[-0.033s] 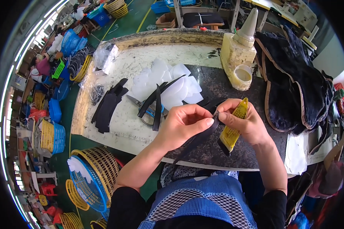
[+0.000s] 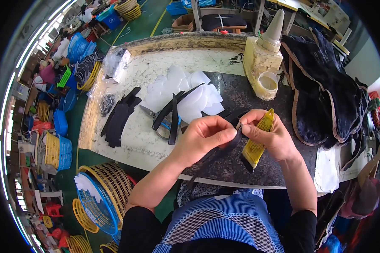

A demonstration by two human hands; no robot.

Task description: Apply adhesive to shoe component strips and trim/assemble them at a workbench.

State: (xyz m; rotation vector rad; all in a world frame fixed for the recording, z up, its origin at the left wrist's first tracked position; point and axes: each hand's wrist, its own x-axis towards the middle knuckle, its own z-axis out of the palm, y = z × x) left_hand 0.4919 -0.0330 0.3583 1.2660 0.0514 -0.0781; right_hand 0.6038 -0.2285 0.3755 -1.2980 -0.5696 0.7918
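Over the dark work mat, my left hand (image 2: 213, 135) is closed in a pinch on a narrow black strip (image 2: 231, 142). My right hand (image 2: 269, 133) pinches the same strip just beside it, thumb against forefinger. Tucked in that right hand is a yellow-crusted brush (image 2: 253, 152), its dark tip pointing down toward me. From the fingers the strip trails down and left toward the table edge. Scissors with blue-lined handles (image 2: 161, 126) lie left of my hands, partly under loose black strips (image 2: 173, 120). White rounded pieces (image 2: 200, 99) are spread beyond them.
A crusted glue container (image 2: 261, 59) with a cone top and round cup stands at the far right. Dark fabric pieces (image 2: 312, 97) are heaped beside it. More black strips (image 2: 120, 120) lie at left. Stacked baskets (image 2: 114, 185) stand on the floor below the table's left edge.
The trailing end of the black strip has shifted slightly. My left hand has moved very slightly; the right hand and brush stay where they were.
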